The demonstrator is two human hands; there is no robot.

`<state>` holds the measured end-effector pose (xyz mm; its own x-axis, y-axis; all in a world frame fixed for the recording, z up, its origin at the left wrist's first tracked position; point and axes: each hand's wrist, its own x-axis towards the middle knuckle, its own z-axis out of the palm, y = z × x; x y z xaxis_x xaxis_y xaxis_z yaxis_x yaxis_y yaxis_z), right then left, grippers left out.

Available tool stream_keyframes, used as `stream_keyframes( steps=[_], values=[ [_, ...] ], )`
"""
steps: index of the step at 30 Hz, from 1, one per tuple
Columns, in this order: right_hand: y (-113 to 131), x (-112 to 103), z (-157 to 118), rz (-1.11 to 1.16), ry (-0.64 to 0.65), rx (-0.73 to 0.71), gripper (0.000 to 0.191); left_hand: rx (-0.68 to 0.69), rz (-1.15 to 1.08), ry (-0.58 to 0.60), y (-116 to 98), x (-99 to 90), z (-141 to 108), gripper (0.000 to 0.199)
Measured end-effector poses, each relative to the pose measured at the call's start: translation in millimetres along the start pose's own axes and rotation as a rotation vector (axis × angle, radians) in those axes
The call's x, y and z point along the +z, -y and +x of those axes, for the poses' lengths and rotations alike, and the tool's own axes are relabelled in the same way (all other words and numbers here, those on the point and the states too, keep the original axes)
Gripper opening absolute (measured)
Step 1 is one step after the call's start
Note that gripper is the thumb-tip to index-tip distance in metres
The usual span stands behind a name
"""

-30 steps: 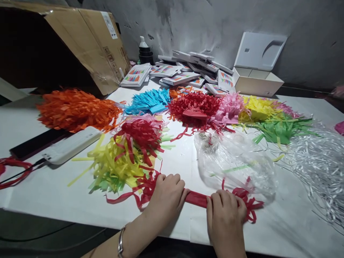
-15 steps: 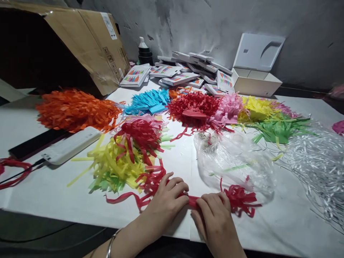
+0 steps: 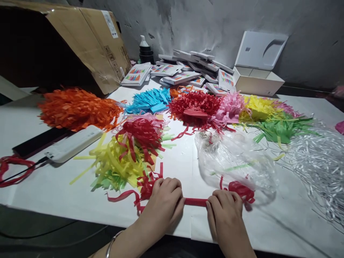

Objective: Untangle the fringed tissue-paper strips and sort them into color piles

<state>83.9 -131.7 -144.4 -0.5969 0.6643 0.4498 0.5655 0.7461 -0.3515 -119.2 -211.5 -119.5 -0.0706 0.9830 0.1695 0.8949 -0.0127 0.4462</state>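
A red tissue-paper tassel (image 3: 196, 202) lies across the front of the table, its rolled middle stretched between my hands. Fringed strips stick out past both hands, left and right. My left hand (image 3: 167, 202) is closed over the roll's left part, fingers curled down. On the right part my right hand (image 3: 225, 211) is closed in the same way. Left of my left hand sits a heap of yellow tissue fringe (image 3: 115, 161) with a red fringe bundle (image 3: 141, 134) on it. Behind my right hand is a clear plastic bag (image 3: 236, 161).
Orange fringe (image 3: 77, 109), blue fringe (image 3: 150, 100) and green fringe (image 3: 282, 129) lie further back. Silver tinsel (image 3: 319, 168) spreads at the right. A white power strip (image 3: 75, 143) is at left. Behind stand a cardboard box (image 3: 94, 46), flat printed boxes (image 3: 182, 77) and an open white box (image 3: 258, 82).
My hands have moved apart along the red roll, the right hand going right and the left slightly left. More of the roll's middle shows between them.
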Motion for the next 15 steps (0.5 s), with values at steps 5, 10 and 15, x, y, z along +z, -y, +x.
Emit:
stream_keyframes(
  steps=[5, 10, 15],
  values=[
    [9.8, 1.6, 3.6, -0.074, -0.067, -0.031, 0.019, 0.064, 0.088, -0.010, -1.3, 4.7, 6.2, 0.013],
    [14.2, 1.0, 8.7, 0.051, -0.012, -0.230, 0.025, 0.295, 0.076, 0.017, 7.0, 6.4, 3.5, 0.010],
    [20.4, 6.3, 15.8, 0.034, 0.032, -0.258, 0.022, 0.287, 0.053, 0.059, 7.4, 5.8, 4.0, 0.012]
  ],
)
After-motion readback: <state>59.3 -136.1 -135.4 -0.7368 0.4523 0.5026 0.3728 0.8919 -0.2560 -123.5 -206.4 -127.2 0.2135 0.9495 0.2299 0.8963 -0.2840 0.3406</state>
